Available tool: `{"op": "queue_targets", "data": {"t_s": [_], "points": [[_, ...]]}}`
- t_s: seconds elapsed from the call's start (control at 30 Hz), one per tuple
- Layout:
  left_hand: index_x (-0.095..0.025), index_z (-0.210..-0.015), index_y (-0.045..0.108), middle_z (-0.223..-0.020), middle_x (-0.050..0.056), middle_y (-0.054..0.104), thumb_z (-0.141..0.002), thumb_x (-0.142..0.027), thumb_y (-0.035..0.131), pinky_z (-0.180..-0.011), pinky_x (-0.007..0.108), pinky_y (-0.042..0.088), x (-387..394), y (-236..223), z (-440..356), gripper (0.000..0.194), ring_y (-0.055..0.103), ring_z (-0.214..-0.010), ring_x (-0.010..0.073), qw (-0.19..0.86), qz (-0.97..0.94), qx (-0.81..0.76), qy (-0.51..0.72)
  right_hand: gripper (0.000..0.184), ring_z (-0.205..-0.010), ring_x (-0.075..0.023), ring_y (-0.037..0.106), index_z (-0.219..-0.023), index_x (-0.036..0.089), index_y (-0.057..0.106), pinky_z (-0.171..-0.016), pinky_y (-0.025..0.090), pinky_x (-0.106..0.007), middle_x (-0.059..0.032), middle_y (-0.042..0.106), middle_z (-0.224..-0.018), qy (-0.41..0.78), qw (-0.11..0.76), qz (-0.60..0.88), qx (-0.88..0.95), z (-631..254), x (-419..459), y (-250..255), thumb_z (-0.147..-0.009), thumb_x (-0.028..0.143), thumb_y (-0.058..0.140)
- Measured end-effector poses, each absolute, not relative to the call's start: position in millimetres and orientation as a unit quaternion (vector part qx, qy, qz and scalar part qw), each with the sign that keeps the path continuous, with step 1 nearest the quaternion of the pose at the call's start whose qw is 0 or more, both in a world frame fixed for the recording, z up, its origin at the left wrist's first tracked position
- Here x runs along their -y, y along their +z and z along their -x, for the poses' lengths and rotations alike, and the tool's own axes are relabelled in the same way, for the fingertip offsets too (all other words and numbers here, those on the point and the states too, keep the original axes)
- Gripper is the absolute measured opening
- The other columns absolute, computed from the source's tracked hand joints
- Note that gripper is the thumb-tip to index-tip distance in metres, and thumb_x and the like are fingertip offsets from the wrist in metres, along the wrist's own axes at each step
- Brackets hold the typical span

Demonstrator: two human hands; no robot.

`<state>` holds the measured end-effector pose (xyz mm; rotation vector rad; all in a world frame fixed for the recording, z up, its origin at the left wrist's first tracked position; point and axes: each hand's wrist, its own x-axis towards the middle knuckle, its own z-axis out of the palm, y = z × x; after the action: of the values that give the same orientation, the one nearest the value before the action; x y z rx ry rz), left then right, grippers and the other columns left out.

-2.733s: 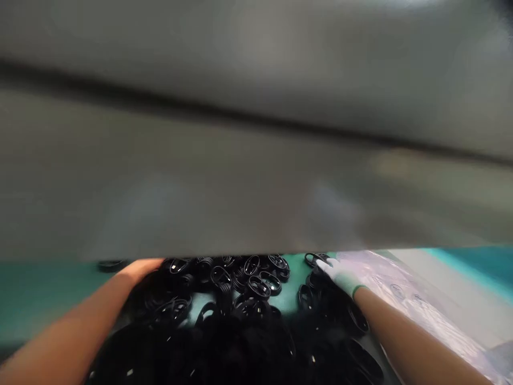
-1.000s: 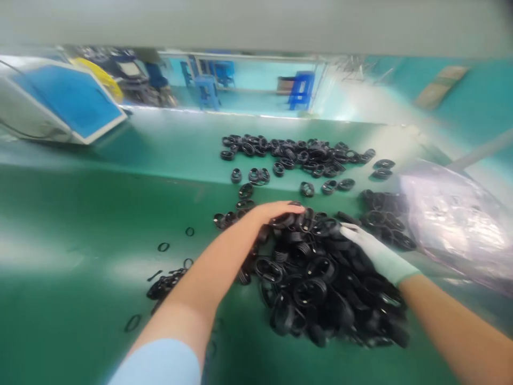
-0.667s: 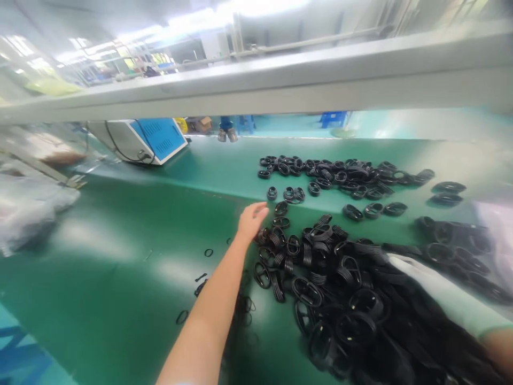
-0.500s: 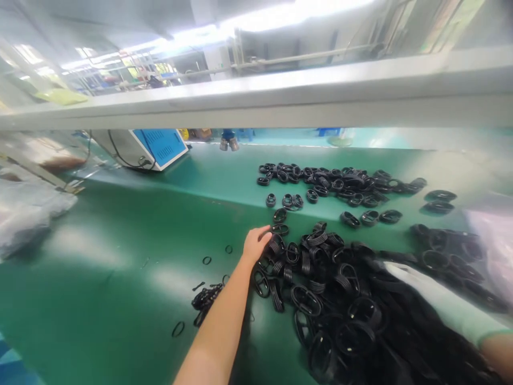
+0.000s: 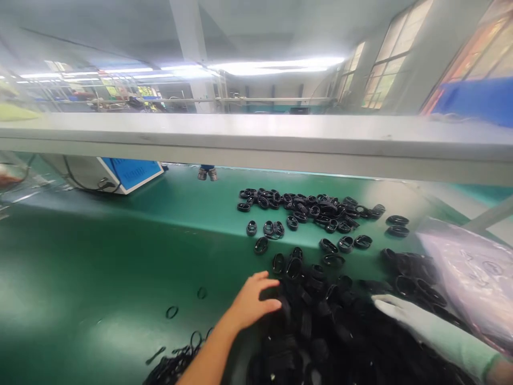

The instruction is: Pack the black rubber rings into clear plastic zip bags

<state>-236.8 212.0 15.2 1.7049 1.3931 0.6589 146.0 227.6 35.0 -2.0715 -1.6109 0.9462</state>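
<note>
To your left, a blue-topped box shows below the pale shelf crossing your view. Your bare left hand has an open, empty grip beside the heap of black coils on the smooth green worktop. Your gloved right hand meets the heap's right side, grip unclear, near a crinkled translucent bag.

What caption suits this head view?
Bare left hand and gloved right hand at a heap of black coils on a green table.

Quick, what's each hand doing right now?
Left hand: open, fingers spread at the edge of the black coil pile.
Gloved right hand: against the pile's right side; can't tell if it grips anything.
</note>
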Motion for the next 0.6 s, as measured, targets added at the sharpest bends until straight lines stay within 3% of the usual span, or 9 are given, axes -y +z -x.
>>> {"op": "queue_targets", "data": {"t_s": [0.07, 0.13, 0.23, 0.33, 0.47, 0.6], "points": [[-0.029, -0.110, 0.057, -0.129, 0.003, 0.045, -0.075, -0.046, 0.050, -0.101, 0.037, 0.031, -244.8, 24.2, 262.9, 0.039, 0.038, -0.122, 0.0208, 0.338, -0.656, -0.595, 0.319, 0.031, -0.097, -0.0335, 0.058, -0.078, 0.024, 0.066, -0.089, 0.042, -0.045, -0.0128, 0.066, -0.096, 0.307, 0.132, 0.744, 0.579, -137.0, -252.7, 49.9, -0.057, 0.046, 0.062], [-0.026, -0.124, 0.044, -0.136, 0.005, 0.037, -0.075, -0.045, 0.050, -0.101, 0.039, 0.030, -277.6, 23.5, 281.5, 0.053, 0.032, -0.126, 0.0224, 0.264, -0.628, -0.656, 0.324, 0.033, -0.100, -0.0313, 0.056, -0.086, 0.023, 0.063, -0.091, 0.040, -0.044, -0.0118, 0.064, -0.101, 0.265, 0.148, 0.722, 0.622, -116.3, -282.7, 62.6, -0.061, 0.045, 0.060], [-0.027, -0.135, 0.023, -0.145, 0.009, 0.017, -0.056, -0.045, 0.068, -0.103, 0.043, 0.023, -308.8, 6.7, 293.2, 0.093, 0.017, -0.132, 0.0281, 0.215, -0.671, -0.675, 0.220, 0.034, -0.098, -0.0227, 0.058, -0.099, 0.021, 0.059, -0.090, 0.041, -0.035, -0.0076, 0.063, -0.105, 0.281, 0.147, 0.653, 0.688, -69.9, -329.7, 65.3, -0.070, 0.037, 0.052], [-0.029, -0.137, 0.017, -0.147, 0.009, 0.009, -0.044, -0.047, 0.074, -0.106, 0.044, 0.014, -322.7, -13.0, 294.8, 0.110, 0.009, -0.133, 0.0295, 0.178, -0.722, -0.652, 0.151, 0.037, -0.103, -0.0189, 0.055, -0.107, 0.017, 0.057, -0.091, 0.039, -0.028, -0.0069, 0.059, -0.113, 0.253, 0.140, 0.631, 0.720, -24.7, -373.7, 50.0, -0.074, 0.030, 0.047], [-0.027, -0.138, 0.015, -0.146, 0.011, 0.011, -0.045, -0.045, 0.074, -0.106, 0.042, 0.014, -342.1, -21.8, 298.4, 0.111, 0.011, -0.133, 0.0284, 0.170, -0.722, -0.650, 0.163, 0.038, -0.108, -0.0206, 0.051, -0.111, 0.017, 0.056, -0.092, 0.037, -0.029, -0.0078, 0.057, -0.116, 0.219, 0.132, 0.657, 0.710, 7.4, -425.0, 25.7, -0.077, 0.029, 0.044], [-0.029, -0.137, 0.016, -0.146, 0.008, 0.012, -0.059, -0.048, 0.066, -0.104, 0.041, 0.022, -359.2, -20.4, 307.6, 0.095, 0.015, -0.133, 0.0267, 0.261, -0.690, -0.637, 0.223, 0.051, -0.122, -0.0237, 0.037, -0.128, 0.013, 0.040, -0.098, 0.030, -0.033, -0.0130, 0.039, -0.133, 0.184, 0.119, 0.692, 0.687, 14.1, -461.4, 9.1, -0.080, 0.032, 0.040]]}}
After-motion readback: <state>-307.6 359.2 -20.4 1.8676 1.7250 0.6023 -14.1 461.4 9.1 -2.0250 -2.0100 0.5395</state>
